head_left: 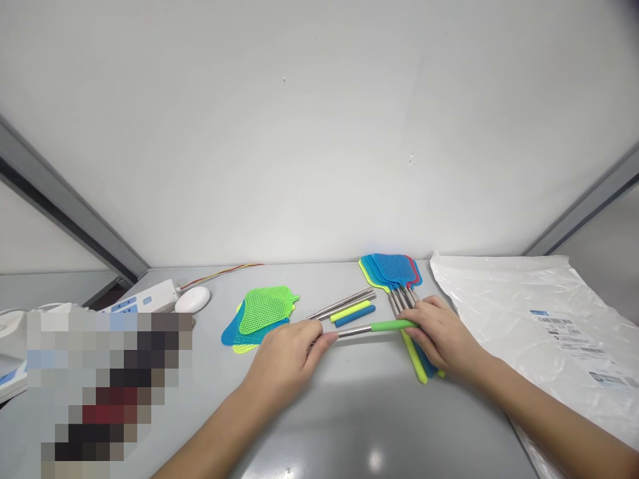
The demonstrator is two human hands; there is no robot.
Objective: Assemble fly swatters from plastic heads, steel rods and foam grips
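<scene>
Between my two hands lies a metal rod [355,331] with a green grip [387,326]. My left hand [288,352] pinches its bare metal end, while my right hand [444,336] has its fingers closed around the grip's far end. Beside my left hand are loose mesh fly swatter heads: a green one [264,309] on top, a blue one [231,331] and a yellow one [243,348] beneath. Behind the rod rest thin metal rods [342,305], a yellow grip [349,311] and a blue grip [356,316]. Several whole fly swatters [397,268] lie stacked, partly under my right hand.
A white plastic mailing bag [499,299] with printed labels covers the right side of the grey table [349,412]. At left are a white power strip [154,295], a round white object [192,299] and thin wires [219,273]. A pale wall [309,146] rises behind; the lower left is pixelated.
</scene>
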